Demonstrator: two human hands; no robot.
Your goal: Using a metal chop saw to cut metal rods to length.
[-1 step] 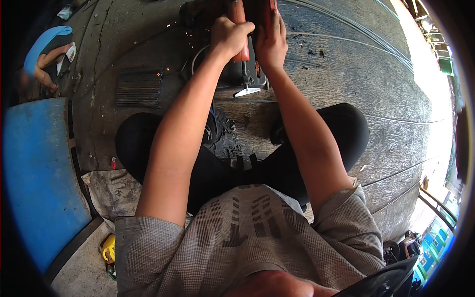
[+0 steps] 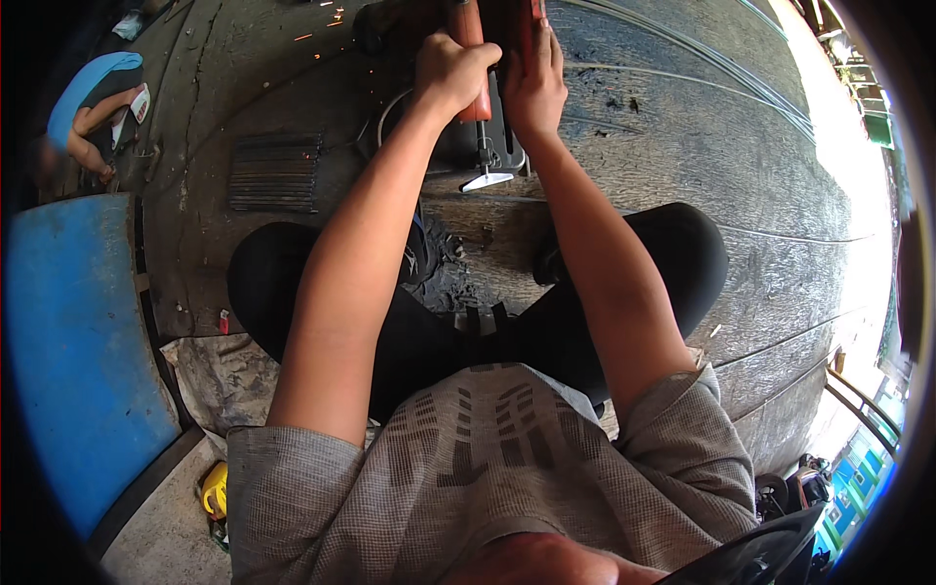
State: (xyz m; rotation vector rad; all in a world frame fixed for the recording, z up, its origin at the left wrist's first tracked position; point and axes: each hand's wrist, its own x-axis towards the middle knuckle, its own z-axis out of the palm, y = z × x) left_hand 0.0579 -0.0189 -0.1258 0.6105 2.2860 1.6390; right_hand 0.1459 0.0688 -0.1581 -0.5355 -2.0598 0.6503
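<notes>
My left hand [image 2: 454, 73] is closed around an orange-red cylindrical part [image 2: 473, 109] of a floor-standing machine that looks like a cut-off saw, its thumb lying across the top. Below that part, a metal rod leads to a pale T-shaped crank handle [image 2: 486, 181]. Beside it, my right hand [image 2: 535, 97] grips a red part [image 2: 531, 27] of the same machine, fingers along its right side. Both arms reach straight forward. The cutting area is hidden beyond the top edge. Orange sparks [image 2: 337, 18] fly at the upper left.
Dark bars [image 2: 275, 174] lie side by side on the floor left of the machine. Long thin rods [image 2: 702, 54] stretch across the upper right. A blue panel [image 2: 68, 341] stands at left, with a crouching person [image 2: 93, 107] beyond it. Something yellow [image 2: 214, 490] sits lower left.
The sparks differ in place: brighter streaks now show at the upper left, and the specks near the crank handle are gone. Both hands keep their positions.
</notes>
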